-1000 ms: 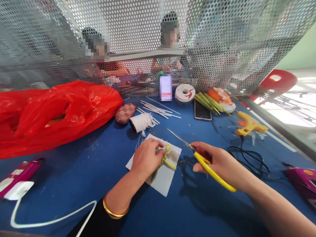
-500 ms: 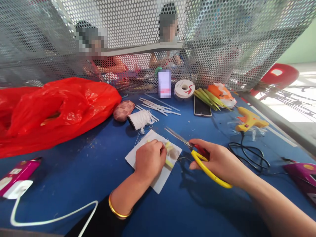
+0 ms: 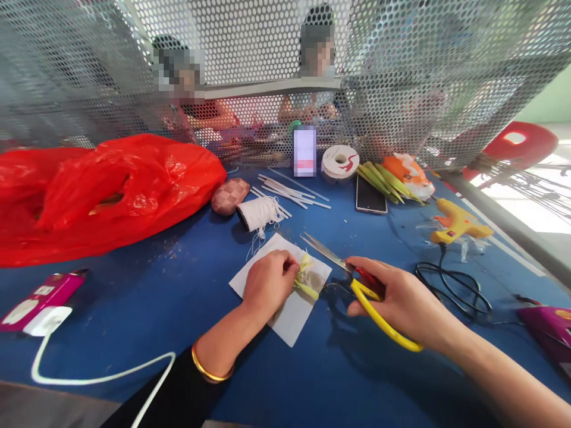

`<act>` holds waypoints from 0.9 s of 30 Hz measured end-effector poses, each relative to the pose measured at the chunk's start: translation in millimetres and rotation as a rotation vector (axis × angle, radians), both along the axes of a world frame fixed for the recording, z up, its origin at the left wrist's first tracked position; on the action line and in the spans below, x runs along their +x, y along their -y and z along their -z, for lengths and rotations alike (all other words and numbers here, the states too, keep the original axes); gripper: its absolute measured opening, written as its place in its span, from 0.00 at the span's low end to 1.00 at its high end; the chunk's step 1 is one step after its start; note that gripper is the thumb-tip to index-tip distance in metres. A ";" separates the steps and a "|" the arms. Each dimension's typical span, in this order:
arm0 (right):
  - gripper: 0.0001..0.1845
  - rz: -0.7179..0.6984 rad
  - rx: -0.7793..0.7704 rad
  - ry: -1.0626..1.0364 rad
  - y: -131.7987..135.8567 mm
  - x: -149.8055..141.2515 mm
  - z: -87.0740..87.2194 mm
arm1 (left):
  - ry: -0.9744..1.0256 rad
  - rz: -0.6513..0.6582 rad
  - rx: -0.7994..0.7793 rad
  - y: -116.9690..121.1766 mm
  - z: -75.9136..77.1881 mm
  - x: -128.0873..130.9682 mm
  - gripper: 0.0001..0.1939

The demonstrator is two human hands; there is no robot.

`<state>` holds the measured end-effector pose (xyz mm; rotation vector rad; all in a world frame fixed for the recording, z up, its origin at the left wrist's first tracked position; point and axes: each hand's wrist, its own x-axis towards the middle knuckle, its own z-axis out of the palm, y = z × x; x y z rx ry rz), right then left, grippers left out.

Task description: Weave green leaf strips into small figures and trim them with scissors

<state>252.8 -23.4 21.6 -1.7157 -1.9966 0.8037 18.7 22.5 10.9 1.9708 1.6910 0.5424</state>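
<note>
My left hand (image 3: 270, 278) is closed in a pinch over a white paper sheet (image 3: 289, 328). Its fingertips grip a small piece of pale yellow-green husk (image 3: 308, 289), whose strips stick out to the right. To the right of the paper, my right hand (image 3: 395, 294) is wrapped round scissors (image 3: 379, 321) with yellow and red handles. The scissor blades point up and left, nearly together, above the table and apart from the husk. A spool of white thread (image 3: 261, 213) lies beyond the paper, with loose thread trailing down to it.
A red plastic bag (image 3: 147, 190) fills the back left. White sticks (image 3: 289, 191), a ribbon roll (image 3: 340, 161), a phone (image 3: 371, 195) and husks (image 3: 379, 181) lie along the back. At right is a yellow glue gun (image 3: 459, 223) with a black cord. Two people sit behind the perforated screen (image 3: 250, 35).
The view has shifted slightly. My left hand has turned a little, and more of the husk shows beside its fingers. My right hand still holds the scissors in much the same place.
</note>
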 end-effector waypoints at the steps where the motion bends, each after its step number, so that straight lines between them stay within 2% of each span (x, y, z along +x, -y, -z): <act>1: 0.33 -0.022 0.019 0.022 2.7 2.5 0.1 | 0.021 -0.006 -0.018 0.1 0.5 -0.7 0.06; 5: 0.28 -0.122 0.134 0.146 12.7 11.4 1.8 | 0.090 -0.016 -0.052 -1.2 3.1 -3.8 0.06; 12: 0.23 -0.253 0.316 0.359 19.1 15.6 13.3 | 0.084 -0.007 -0.030 -3.8 5.8 -6.2 0.07; 17: 0.26 -0.292 0.400 0.471 16.7 12.6 18.7 | 0.066 -0.012 -0.045 -5.7 6.4 -5.4 0.06; 22: 0.28 -0.328 0.489 0.601 15.3 5.5 14.0 | 0.039 0.008 -0.019 -4.6 7.2 -5.8 0.06; 27: 0.29 -0.332 0.502 0.657 15.8 -1.0 11.6 | 0.055 0.045 0.027 -2.9 9.0 -6.8 0.07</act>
